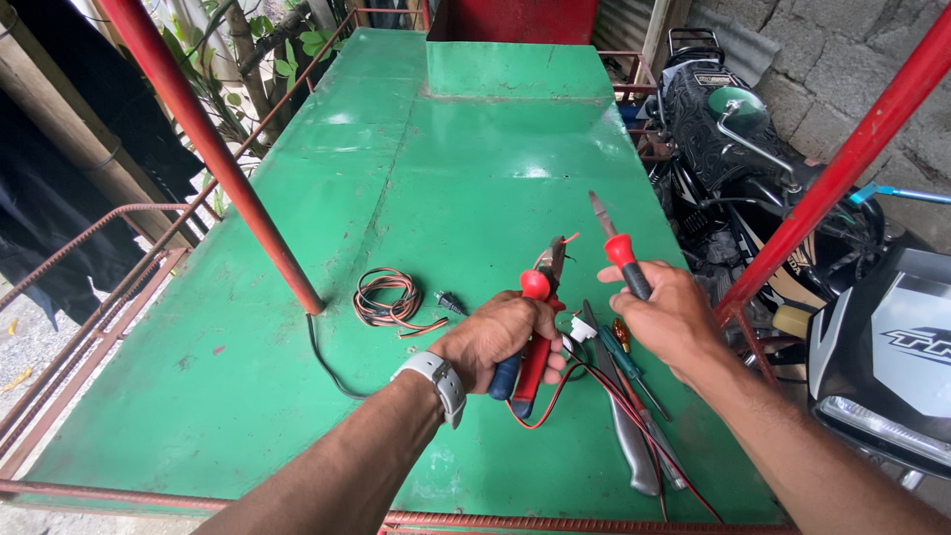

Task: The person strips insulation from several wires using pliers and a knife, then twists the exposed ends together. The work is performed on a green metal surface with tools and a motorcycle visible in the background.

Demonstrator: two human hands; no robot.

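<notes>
Wire coil (388, 297) lies on table (436, 178), left of knife (624, 431).

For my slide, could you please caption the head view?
Over a green metal table, the left hand grips red-handled pliers; the right hand holds a screwdriver.

Work surface: you are looking down on a green painted metal table (396, 198) with seams and scuffs, and a raised green box (515, 69) at its far end.
Frame: red posts (213, 159) rise at both sides of you, and a rusty rebar rail (89, 327) edges the table.
Right side: you have parked motorcycles (753, 168) just beside the table.
Wall: grey stone blocks (842, 59) stand behind the motorcycles.
Left side: dark cloth (69, 168) hangs near leafy branches (267, 50).
Ground: pale gravel (30, 347) lies below your left.
Light: soft daylight gives you dull glare patches on the green paint.
</notes>
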